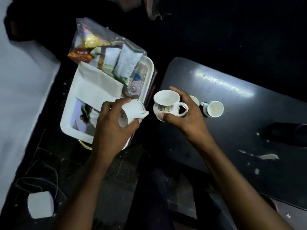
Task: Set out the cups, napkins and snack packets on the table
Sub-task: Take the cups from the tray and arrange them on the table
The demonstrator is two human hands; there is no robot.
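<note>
Both hands hold cups; tray (68,125) holds packets (116,60)

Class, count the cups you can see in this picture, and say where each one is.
4: one in the left hand, one in the right hand, two on the table, one partly hidden.

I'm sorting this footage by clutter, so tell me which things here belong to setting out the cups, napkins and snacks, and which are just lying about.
Belongs to the job:
cup in the left hand
cup in the right hand
cups on the table
napkins
snack packets
tray
table

Just lying about:
white block on the floor
cable
dark object on the table
</note>
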